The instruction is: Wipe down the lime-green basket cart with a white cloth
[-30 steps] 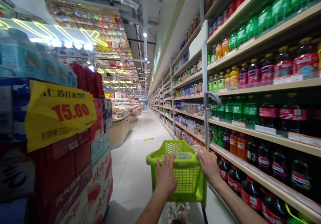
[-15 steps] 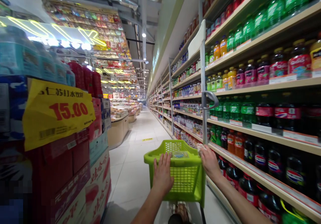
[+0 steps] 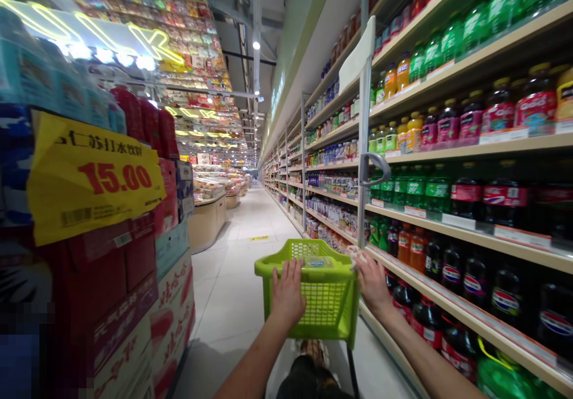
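A bright green shopping cart basket (image 3: 323, 325) with lattice walls stands in front of me. My left hand (image 3: 289, 296) rests on its near rim, fingers stretched flat over the edge. At the right corner of the rim, my right hand (image 3: 372, 281) is closed around a crumpled whitish tissue (image 3: 354, 256). A clear package (image 3: 319, 262) shows inside the basket, just behind the near rim. My shoe (image 3: 313, 351) is partly visible under the basket.
Drink shelves (image 3: 470, 142) run along the right, close to my right arm. At left rise stacked cartons (image 3: 172, 303) with a yellow price sign (image 3: 96, 178). A tiled aisle (image 3: 242, 232) stretches ahead beside rounded display counters (image 3: 208, 221).
The view has shifted slightly forward, with the left cartons and right shelves closer. Both hands keep their places on the cart basket. My legs show more below it.
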### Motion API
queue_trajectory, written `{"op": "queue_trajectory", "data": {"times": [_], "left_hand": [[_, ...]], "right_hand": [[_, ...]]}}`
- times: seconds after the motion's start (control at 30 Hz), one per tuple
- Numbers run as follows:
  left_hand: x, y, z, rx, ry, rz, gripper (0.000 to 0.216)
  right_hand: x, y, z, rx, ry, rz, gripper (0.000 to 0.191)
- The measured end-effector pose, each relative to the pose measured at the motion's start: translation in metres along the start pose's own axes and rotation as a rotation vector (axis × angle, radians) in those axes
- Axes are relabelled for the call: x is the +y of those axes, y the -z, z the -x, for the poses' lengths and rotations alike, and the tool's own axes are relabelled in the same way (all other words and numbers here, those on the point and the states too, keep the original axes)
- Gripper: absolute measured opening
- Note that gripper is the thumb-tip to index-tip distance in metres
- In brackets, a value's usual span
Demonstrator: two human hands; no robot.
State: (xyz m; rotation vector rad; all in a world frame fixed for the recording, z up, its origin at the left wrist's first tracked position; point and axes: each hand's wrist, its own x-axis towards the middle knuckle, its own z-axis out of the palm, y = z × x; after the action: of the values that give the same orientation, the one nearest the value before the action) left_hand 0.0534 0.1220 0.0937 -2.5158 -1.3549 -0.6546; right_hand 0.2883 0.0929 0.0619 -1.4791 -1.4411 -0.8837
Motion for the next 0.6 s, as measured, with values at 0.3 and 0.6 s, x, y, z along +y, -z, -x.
{"op": "queue_trajectory", "data": {"times": [0.3,0.6], "left_hand": [[-0.004,0.0,-0.003,-0.005,-0.032,0.021,0.079],[0.002,-0.001,-0.007,0.016,0.02,0.091,0.078]], "right_hand": [[-0.039,-0.008,-0.006,-0.046,0.205,-0.04,0.038],[-0.049,-0.017,-0.004,-0.031,0.133,-0.041,0.039]]}}
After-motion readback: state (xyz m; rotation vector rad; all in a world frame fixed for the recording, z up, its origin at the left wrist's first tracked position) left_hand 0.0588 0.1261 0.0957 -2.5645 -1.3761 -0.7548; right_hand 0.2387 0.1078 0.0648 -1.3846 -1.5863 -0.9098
